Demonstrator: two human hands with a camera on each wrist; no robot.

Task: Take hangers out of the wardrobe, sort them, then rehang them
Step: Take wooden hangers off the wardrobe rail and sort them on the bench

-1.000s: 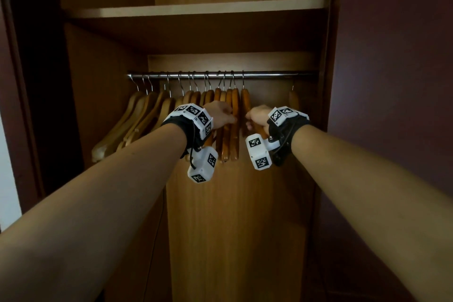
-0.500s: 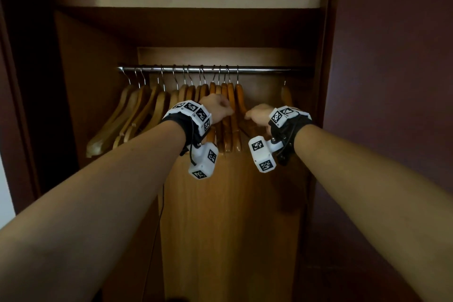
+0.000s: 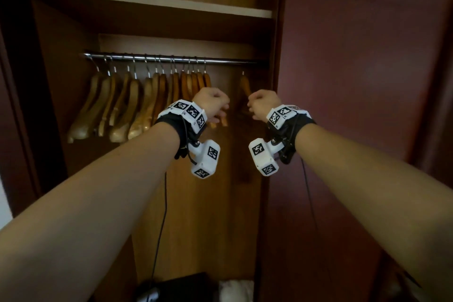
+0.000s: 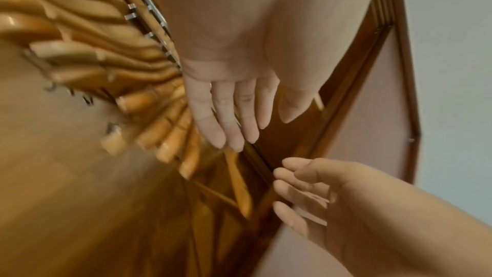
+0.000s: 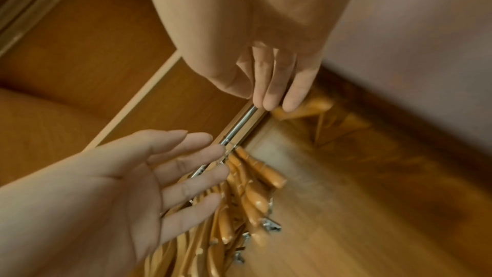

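Wooden wardrobe [image 3: 186, 203], steel rail [image 3: 171, 58], maroon wall [image 3: 355, 81]

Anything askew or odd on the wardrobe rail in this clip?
One wooden hanger hangs alone at the right end of the rail, separated by a gap from the main bunch of hangers, whose leftmost ones fan out at a slant. Nothing looks damaged or fallen. Both the left hand and right hand hold nothing.

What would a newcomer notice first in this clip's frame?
A bunch of wooden hangers crowds the left and middle of the metal rail, with one hanger alone at the right. Both hands, left and right, reach toward the gap between them, fingers loose, holding nothing.
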